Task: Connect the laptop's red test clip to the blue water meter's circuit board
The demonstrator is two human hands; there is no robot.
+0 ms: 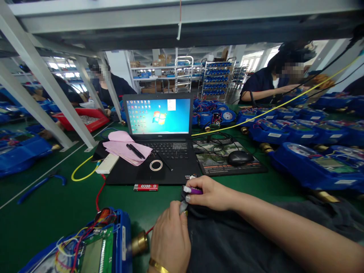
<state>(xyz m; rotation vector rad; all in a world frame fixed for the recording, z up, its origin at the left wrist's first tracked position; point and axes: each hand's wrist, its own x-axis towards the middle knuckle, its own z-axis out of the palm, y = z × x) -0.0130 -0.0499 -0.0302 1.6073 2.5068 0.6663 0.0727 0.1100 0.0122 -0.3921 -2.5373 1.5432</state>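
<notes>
My right hand point(214, 193) is closed, its thumb and fingers pinching a slim purple object point(196, 191) whose kind I cannot make out. Just below and to its left, my left hand point(170, 235), with a gold-coloured band at the wrist, is closed at the edge of a dark cloth point(218, 239). The cloth spreads under my right forearm. Left of my left hand lies an opened blue meter point(123, 242) with a green circuit board, a small display, coloured wires and a brass fitting point(140, 242).
Ahead stands an open laptop point(159, 117) with pink paper point(127, 149), pens and a ring point(156, 165) on it. A mouse point(240, 158) sits on its pad to the right. Blue pliers point(42, 185) lie left. Several blue meters point(318, 167) line the right. Co-workers sit opposite.
</notes>
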